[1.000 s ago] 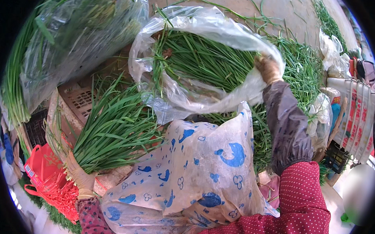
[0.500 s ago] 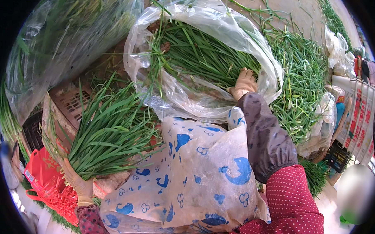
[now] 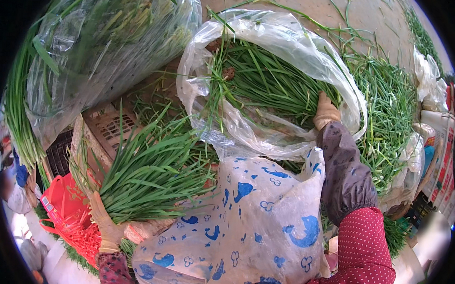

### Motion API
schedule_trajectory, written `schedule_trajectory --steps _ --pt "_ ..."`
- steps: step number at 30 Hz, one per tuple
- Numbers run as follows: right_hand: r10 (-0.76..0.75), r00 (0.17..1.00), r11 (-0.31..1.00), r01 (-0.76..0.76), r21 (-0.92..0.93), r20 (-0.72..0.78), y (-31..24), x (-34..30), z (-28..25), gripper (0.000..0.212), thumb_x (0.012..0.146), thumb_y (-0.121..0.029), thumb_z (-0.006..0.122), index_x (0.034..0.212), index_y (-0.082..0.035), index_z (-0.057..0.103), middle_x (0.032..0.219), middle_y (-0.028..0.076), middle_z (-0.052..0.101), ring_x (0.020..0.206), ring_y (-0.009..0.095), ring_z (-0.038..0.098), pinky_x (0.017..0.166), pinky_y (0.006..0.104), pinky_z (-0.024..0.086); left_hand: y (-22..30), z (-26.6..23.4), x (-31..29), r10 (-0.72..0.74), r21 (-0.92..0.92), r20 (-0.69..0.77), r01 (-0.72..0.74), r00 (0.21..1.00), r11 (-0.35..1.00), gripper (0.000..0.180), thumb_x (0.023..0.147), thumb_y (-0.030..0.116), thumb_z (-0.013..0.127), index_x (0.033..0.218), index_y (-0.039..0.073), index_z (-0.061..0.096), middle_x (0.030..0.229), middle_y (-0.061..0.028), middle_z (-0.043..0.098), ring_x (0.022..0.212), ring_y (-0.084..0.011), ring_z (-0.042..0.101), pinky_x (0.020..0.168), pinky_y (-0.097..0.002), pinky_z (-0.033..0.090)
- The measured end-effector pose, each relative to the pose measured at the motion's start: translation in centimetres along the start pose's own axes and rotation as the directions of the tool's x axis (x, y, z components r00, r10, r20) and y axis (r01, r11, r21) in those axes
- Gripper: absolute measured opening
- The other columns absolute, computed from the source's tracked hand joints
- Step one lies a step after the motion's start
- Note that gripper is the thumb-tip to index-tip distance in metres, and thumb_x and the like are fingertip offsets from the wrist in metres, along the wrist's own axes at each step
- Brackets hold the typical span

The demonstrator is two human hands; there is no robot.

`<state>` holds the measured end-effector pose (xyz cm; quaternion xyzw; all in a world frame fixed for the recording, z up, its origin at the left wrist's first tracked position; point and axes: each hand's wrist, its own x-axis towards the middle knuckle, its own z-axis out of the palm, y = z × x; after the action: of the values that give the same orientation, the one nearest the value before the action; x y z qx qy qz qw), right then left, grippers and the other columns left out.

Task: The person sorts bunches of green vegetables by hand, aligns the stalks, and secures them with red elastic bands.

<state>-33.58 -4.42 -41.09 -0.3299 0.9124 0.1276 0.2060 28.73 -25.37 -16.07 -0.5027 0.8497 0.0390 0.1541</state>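
Note:
In my left hand (image 3: 107, 223), gloved in tan, is a thick bunch of garlic chives (image 3: 146, 174); its fingers wrap the lower end, and the leaves fan up and right. My right hand (image 3: 327, 111), also gloved, reaches into an opened clear plastic bag (image 3: 357, 99) ahead of me. There it closes on the edge of a heap of chives (image 3: 270, 73), its fingers partly hidden among the leaves. A clouded plastic apron (image 3: 244, 227) with blue prints covers my lap.
Cut chive scraps (image 3: 388, 117) lie piled right of the bag. A large filled plastic bag (image 3: 115, 48) stands at far left, above a plastic crate (image 3: 113, 125). A red bag with shredded red strips (image 3: 79, 227) sits beside my left hand. White bags (image 3: 428, 74) stand far right.
The whole view has shifted, so things appear farther right and lower. My right hand's fingers, spread on the chives before, are now curled in. My left hand keeps its bunch.

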Motion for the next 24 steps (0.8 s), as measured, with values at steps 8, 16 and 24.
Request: schedule_trajectory --steps 8,16,24 --pt "-0.267 0.937 0.903 0.161 0.398 0.227 0.4 -0.4 -4.8 0.091 0.074 -0.018 0.077 0.148 -0.003 0.027 0.134 0.022 0.054 0.125 0.034 0.052 0.103 0.0384 0.043 -2.7 -2.5 1.9 0.248 -0.139 0.026 -0.243 0.968 0.960 0.116 0.053 0.043 0.087 0.144 -0.002 0.031 0.141 -0.0255 0.039 0.134 -0.0406 0.034 0.108 -0.0474 0.031" --pt "-0.093 0.992 0.995 0.089 -0.049 -0.090 2.0 -3.0 5.8 0.099 0.067 -0.019 0.078 0.149 -0.005 0.024 0.150 0.018 0.035 0.131 0.034 0.042 0.109 0.0410 0.037 -0.1 -5.2 3.0 0.019 0.032 0.313 -0.030 0.950 0.999 0.145 0.041 0.044 0.091 0.154 0.013 0.006 0.152 -0.0180 0.027 0.144 -0.0398 0.017 0.114 -0.0597 0.011" --pt "-0.105 0.994 0.966 0.102 0.237 0.002 2.2 -1.0 0.9 0.079 0.075 -0.009 0.062 0.147 -0.012 0.031 0.144 0.018 0.043 0.131 0.035 0.046 0.107 0.0384 0.039 4.0 -8.9 5.9 0.220 -0.031 0.353 -0.224 0.909 0.974 0.151 0.031 0.064 0.083 0.153 0.007 0.015 0.156 -0.0266 0.014 0.145 -0.0438 0.013 0.115 -0.0504 0.018"
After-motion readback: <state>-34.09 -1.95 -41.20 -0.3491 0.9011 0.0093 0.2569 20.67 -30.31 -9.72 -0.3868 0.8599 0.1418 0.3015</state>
